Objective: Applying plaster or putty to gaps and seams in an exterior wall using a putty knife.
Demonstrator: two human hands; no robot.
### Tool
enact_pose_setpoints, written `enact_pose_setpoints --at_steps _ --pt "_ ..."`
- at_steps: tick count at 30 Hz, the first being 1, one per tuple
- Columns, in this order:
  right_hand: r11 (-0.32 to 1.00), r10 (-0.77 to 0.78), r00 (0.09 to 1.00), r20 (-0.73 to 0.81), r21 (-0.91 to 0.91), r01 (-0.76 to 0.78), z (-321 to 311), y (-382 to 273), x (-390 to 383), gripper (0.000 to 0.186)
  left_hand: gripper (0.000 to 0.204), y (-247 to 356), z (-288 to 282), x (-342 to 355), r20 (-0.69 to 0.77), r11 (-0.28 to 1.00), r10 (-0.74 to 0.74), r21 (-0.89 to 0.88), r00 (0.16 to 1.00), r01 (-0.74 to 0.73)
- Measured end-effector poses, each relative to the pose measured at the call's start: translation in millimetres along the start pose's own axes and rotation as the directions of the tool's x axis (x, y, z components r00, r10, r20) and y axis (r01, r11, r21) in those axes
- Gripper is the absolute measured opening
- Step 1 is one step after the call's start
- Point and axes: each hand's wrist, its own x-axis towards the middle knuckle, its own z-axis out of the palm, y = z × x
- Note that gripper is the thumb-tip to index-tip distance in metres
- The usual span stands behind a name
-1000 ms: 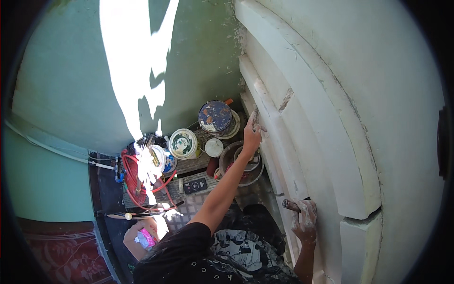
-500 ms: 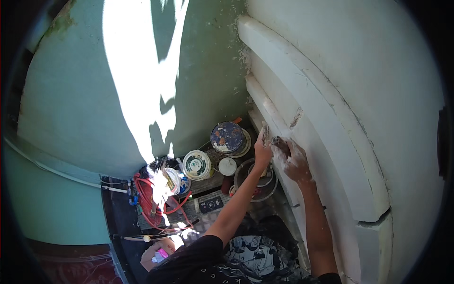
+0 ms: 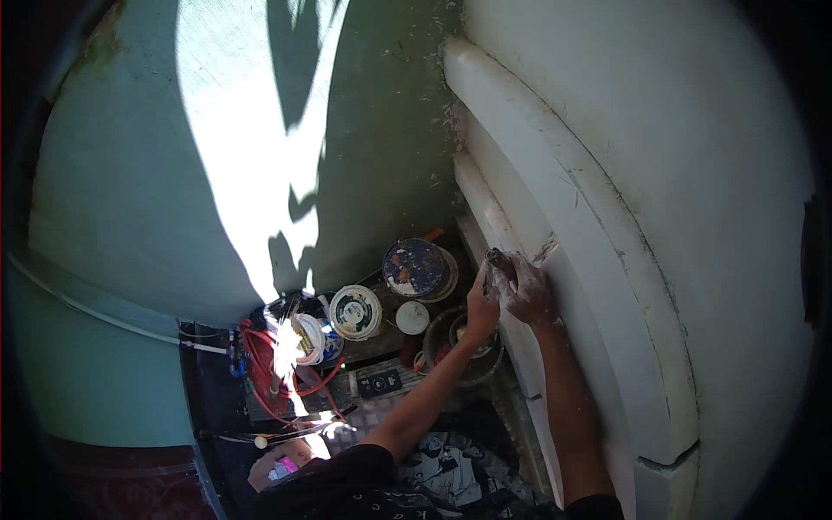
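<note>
Both of my hands are together close to the white stepped moulding (image 3: 607,234). My right hand (image 3: 530,295), smeared with white paste, is closed around a dark tool handle (image 3: 500,260) with a round end pointing up; the tool's working end is hidden. My left hand (image 3: 483,308) is closed right beside it, its fingers against the right hand. What it grips is hidden, and I cannot make it out. Just beyond the hands, a rough broken patch (image 3: 546,247) shows in the moulding. Below them stands a dark round bucket (image 3: 485,368) with things inside.
At the wall's foot stand a blue paint-stained bucket (image 3: 414,264), a white-lidded tub (image 3: 355,312) and a small white-topped container (image 3: 412,317). A coiled red hose (image 3: 264,381) lies on the left near a white pipe (image 3: 121,322). Sunlight falls across the green wall (image 3: 390,113).
My hands have come together; before, a gap showed between them. The right hand has moved slightly left with the dark-handled tool. The whole view has shifted a little.
</note>
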Motion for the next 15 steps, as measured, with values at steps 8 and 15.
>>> enact_pose_setpoints --at_steps 8,15 --pt "0.997 -0.056 0.998 -0.042 0.059 0.058 -1.0 6.0 -1.0 0.020 0.058 -3.6 -21.0 60.9 0.027 0.996 -0.012 0.090 1.000 0.010" --pt "0.995 0.095 0.994 0.049 0.029 -0.096 -4.7 7.4 -6.6 0.024 0.055 -5.5 -11.4 14.7 0.140 0.997 -0.072 0.018 0.987 0.070"
